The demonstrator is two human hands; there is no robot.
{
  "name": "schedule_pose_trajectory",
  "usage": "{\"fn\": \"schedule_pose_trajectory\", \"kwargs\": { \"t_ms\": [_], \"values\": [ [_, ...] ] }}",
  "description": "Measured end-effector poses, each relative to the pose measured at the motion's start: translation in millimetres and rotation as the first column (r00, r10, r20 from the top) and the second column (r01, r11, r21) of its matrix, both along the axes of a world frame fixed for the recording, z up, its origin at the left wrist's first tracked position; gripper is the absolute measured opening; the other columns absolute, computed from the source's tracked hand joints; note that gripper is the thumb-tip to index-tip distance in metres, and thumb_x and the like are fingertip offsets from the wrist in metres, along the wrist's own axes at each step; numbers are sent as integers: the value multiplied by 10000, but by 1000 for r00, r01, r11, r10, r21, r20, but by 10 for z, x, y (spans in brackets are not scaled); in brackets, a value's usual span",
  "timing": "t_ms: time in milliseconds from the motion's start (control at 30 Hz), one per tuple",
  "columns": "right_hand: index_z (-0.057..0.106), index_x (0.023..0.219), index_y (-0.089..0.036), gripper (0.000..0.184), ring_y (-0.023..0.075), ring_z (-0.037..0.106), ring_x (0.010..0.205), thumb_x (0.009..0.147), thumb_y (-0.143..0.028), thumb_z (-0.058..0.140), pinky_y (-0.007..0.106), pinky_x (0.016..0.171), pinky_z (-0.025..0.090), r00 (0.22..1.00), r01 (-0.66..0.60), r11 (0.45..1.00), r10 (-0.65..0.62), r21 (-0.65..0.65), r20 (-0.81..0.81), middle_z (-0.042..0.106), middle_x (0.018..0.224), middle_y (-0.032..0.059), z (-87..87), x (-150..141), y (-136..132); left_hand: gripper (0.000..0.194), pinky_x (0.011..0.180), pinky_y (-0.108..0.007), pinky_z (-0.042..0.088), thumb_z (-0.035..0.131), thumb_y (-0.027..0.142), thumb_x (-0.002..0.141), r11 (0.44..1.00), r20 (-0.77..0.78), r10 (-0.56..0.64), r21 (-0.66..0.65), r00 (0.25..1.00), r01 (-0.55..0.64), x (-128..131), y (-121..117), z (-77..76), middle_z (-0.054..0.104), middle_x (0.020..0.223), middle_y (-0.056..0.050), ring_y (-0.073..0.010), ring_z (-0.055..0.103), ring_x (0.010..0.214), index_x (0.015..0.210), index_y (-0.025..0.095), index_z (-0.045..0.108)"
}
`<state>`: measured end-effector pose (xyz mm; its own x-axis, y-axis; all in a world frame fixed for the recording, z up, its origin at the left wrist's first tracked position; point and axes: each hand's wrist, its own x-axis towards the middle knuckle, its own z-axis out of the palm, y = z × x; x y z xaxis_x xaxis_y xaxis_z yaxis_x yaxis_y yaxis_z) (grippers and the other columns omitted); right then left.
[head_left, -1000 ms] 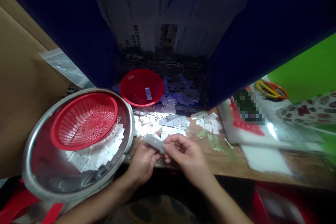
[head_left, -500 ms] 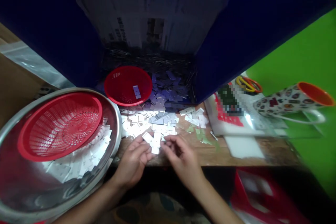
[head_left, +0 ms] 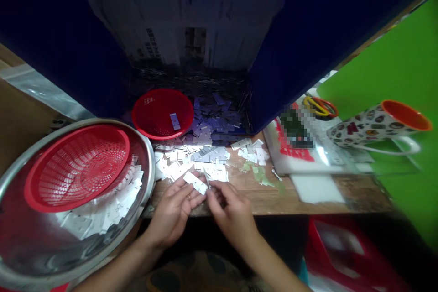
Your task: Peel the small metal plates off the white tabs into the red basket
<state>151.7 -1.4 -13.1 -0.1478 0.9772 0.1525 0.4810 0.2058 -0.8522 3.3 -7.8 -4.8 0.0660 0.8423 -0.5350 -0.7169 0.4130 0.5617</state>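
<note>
My left hand (head_left: pixel 174 207) pinches a small white rectangular plate (head_left: pixel 195 182) at the table's front edge. My right hand (head_left: pixel 228 210) is closed beside it, its fingertips holding a thin metal pin (head_left: pixel 206 178) against the plate's right end. Just beyond both hands lies a heap of white plates (head_left: pixel 195 159) on the wooden table (head_left: pixel 273 196). A small red basket (head_left: pixel 163 113) with one plate in it stands behind the heap. At the left, a large steel bowl (head_left: pixel 41 255) holds a bigger red basket (head_left: pixel 75 166) and several loose plates.
A blue-walled box (head_left: pixel 290 54) lined with newspaper rises at the back, with thin pins and plates on its floor. To the right are a patterned mug (head_left: pixel 372 125), scissors (head_left: pixel 320 106), a plastic-covered sheet (head_left: pixel 308 155) and a green surface (head_left: pixel 404 68). Red containers sit below the table.
The view has swung right and down, bringing the mug in. My hands have come closer to the plate heap, and a thin pin now shows at my right fingertips against the plate.
</note>
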Motion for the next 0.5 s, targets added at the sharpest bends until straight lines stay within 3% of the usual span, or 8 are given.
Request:
{"fn": "schedule_pose_trajectory", "kwargs": {
  "t_ms": [67, 133, 200, 333, 500],
  "values": [
    [666, 910, -160, 181, 149, 650, 602, 859, -309, 576, 260, 585, 540, 966, 6, 962, -76, -273, -247, 691, 735, 52, 6, 31, 38, 320, 936, -370, 511, 622, 122, 834, 1000, 0, -4, -17, 1000, 4, 1, 17, 1, 702, 1109, -118, -239, 635, 1085, 1152, 152, 614],
    [662, 865, -151, 235, 128, 641, 534, 812, -379, 642, 232, 530, 536, 867, -71, 853, -203, -517, -454, 691, 682, 39, 24, 57, 87, 328, 952, -402, 505, 614, 113, 839, 1000, 4, -4, -22, 1000, 4, 3, 34, 7, 706, 1105, -114, -245, 642, 1081, 1164, 156, 602],
    [658, 838, -136, 294, 114, 632, 492, 739, -405, 723, 210, 500, 531, 764, -154, 756, -318, -637, -562, 695, 652, 38, 51, 71, 131, 330, 947, -401, 510, 617, 101, 834, 1000, 9, 1, -21, 1000, -1, 3, 44, 14, 713, 1089, -93, -228, 665, 1032, 1157, 170, 601],
    [663, 816, -112, 339, 111, 641, 482, 672, -391, 794, 186, 480, 528, 670, -236, 697, -388, -677, -633, 702, 631, 50, 107, 58, 171, 181, 902, -365, 537, 649, 78, 799, 999, 18, 34, -38, 999, -33, -10, 44, 9, 731, 986, -46, -184, 694, 901, 954, 171, 647],
    [671, 844, -112, 333, 114, 658, 499, 679, -371, 799, 185, 496, 540, 662, -294, 696, -345, -655, -665, 712, 647, 50, 169, -13, 216, 133, 865, -348, 546, 657, 56, 780, 997, 13, 68, -31, 998, -68, -47, 38, -15, 728, 838, -19, -158, 698, 787, 857, 163, 635]
  ]
}}
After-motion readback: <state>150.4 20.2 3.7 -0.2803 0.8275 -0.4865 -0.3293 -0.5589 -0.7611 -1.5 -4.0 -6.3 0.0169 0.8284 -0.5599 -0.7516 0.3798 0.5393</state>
